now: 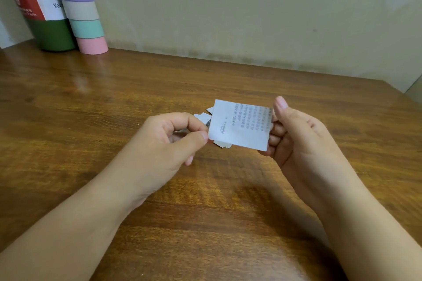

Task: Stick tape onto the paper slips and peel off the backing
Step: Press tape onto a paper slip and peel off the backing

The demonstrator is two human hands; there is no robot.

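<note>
Paper slip (pixel 239 124), white with printed columns of text, held up above the tabletop (pixel 114 102), between both hands, printed face toward the camera.

Head view:
- Left hand (pixel 166 141): thumb and forefinger pinching the slip's lower left corner; other fingers curled under.
- Right hand (pixel 294 134): thumb upright against the slip's right edge, fingers curled behind it, gripping that side.
- Slip slightly tilted, roughly flat toward the viewer. Text too blurred to read.
- More paper pieces (pixel 203 117) behind and below the held slip, partly hidden by it and by the left hand; white and grey edges showing at upper left, a pale corner at the bottom. Cannot tell whether lying on the tabletop or held.
- No tape distinguishable on the slip.
- Far left corner, against the wall (pixel 228 7): green bottle (pixel 38 7) with a red and white label, standing upright.
- Just beside it, touching or nearly so: leaning stack of tape rolls (pixel 82 9) in bands of grey, purple, grey, mint and pink, pink at the bottom on the tabletop.
- Both forearms bare, reaching in from the lower edge.
</note>
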